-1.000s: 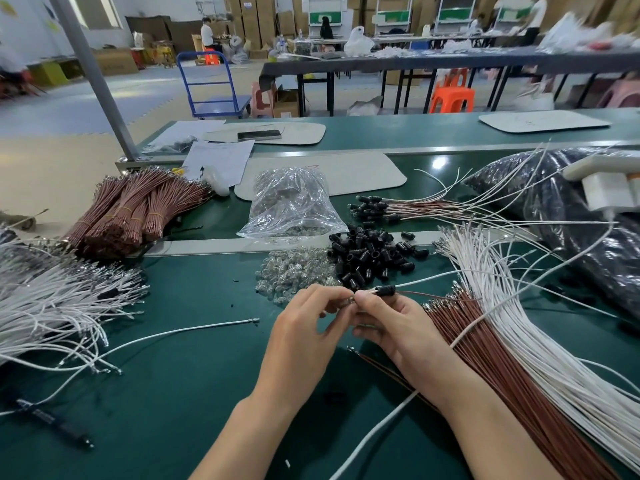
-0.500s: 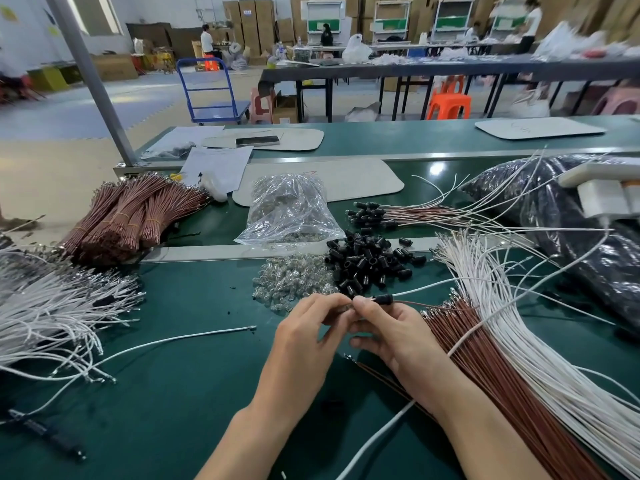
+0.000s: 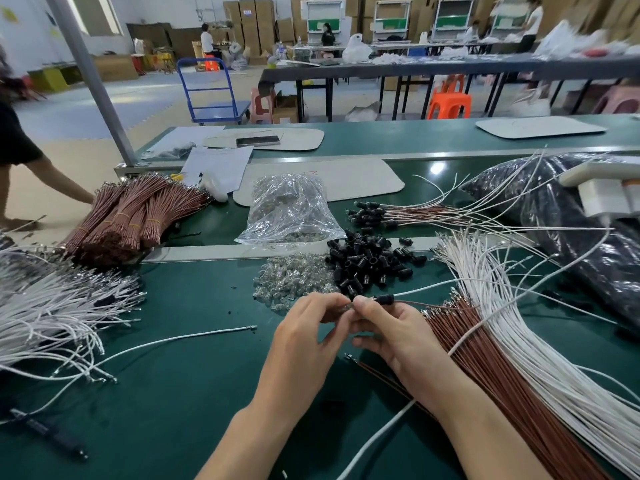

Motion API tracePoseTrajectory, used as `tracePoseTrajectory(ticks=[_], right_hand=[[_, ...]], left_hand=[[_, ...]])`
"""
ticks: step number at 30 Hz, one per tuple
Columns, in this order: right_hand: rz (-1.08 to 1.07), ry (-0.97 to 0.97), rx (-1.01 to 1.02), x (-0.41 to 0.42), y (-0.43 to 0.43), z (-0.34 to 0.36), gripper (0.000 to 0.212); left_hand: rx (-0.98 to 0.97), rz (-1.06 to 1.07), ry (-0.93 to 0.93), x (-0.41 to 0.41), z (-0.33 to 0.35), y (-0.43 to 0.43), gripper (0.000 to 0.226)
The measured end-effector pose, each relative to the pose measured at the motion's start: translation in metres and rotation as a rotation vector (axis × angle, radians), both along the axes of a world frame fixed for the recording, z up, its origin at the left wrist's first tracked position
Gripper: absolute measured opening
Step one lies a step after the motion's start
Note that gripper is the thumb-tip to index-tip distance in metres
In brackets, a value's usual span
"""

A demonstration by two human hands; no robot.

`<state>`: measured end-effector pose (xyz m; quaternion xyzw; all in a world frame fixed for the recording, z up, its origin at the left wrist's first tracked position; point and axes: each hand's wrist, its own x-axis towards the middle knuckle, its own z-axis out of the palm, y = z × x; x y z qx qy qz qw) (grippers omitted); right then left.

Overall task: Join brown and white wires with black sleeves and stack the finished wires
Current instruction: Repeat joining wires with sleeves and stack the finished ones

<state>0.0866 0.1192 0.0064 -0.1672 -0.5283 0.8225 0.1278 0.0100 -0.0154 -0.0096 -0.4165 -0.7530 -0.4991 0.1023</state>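
The left hand (image 3: 308, 327) and right hand (image 3: 391, 330) meet fingertip to fingertip, pinching 1 black sleeve (image 3: 383, 299) at the surface's centre. The sleeve could slip into the loose sleeves (image 3: 367, 265) at 12 o'clock. Its trailing white wire (image 3: 426, 289) may snag the white bundle (image 3: 519, 341) at 3 o'clock.

It's a big open workshop hall, with a pale wall (image 3: 24, 39) and a bright window (image 3: 104, 12) on the far left. Blue-grey floor mats (image 3: 114, 109) give way to bare beige floor (image 3: 79, 157) closer in, and brown cardboard boxes (image 3: 254, 26) are stacked high along the back beside white racks (image 3: 323, 19) with green panels. A grey metal post (image 3: 100, 95) rises from the far corner of the green tabletop (image 3: 194, 358), which catches a glint of overhead light (image 3: 437, 168); beyond it stand a blue trolley (image 3: 221, 110), a pink stool (image 3: 260, 103), an orange stool (image 3: 449, 103) and a long dark table (image 3: 433, 67) on black legs.
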Motion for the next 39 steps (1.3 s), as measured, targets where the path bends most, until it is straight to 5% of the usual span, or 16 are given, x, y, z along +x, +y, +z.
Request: tracePoseTrajectory(ticks=[10, 17, 32, 39], right_hand=[[-0.142, 0.021, -0.152, -0.0012, 0.0045, 0.0024, 0.049], [-0.120, 0.026, -0.099, 0.0036, 0.0032, 0.0043, 0.026], [-0.087, 0.015, 0.013, 0.0025, -0.0010, 0.0048, 0.050], [-0.059, 0.029, 0.030, 0.0018, -0.0020, 0.0053, 0.038]], left_hand=[[0.091, 0.060, -0.103, -0.0069, 0.0018, -0.0044, 0.007], [0.078, 0.031, -0.099, -0.0031, 0.0018, -0.0018, 0.007], [0.081, -0.006, -0.089, -0.0006, -0.0007, 0.0018, 0.021], [0.074, -0.018, -0.131, -0.0018, -0.0008, -0.0003, 0.015]])
